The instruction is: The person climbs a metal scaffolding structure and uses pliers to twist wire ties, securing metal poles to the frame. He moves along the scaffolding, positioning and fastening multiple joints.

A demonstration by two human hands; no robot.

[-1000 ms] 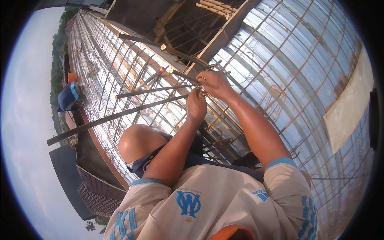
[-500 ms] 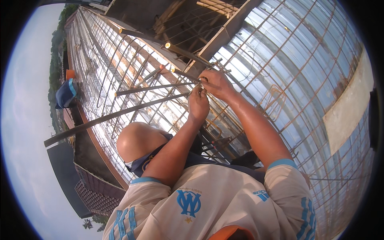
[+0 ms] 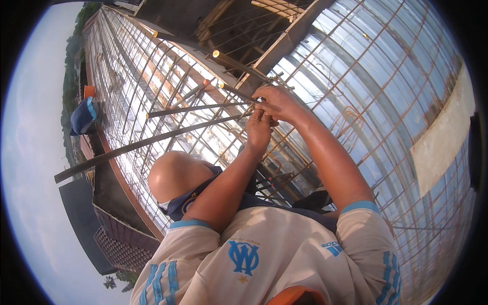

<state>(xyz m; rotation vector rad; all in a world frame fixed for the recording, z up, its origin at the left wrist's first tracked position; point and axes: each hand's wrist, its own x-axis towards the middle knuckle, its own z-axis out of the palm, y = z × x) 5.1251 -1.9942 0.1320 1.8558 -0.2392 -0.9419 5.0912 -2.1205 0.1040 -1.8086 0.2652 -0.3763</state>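
Both hands are closing together on one crossing of the rebar grid (image 3: 356, 101): the left hand (image 3: 260, 129) pinching just below the joint, the right hand (image 3: 277, 104) gripping it beside the long bars (image 3: 193, 109). I'd worry that fingers get nipped, or those loose bars slide.

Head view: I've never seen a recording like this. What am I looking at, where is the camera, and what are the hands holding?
One wide fisheye camera worn on a person's head looks down along their bare arms, so straight lines bend near the rim. The left hand and right hand meet over a rebar grid on a shiny deck. The right hand's fingers close at the end of a thinner rod. The left hand sits just under it, near a long bar; its grip is hidden. A bare head shows below the arms. Another worker in blue is far left.
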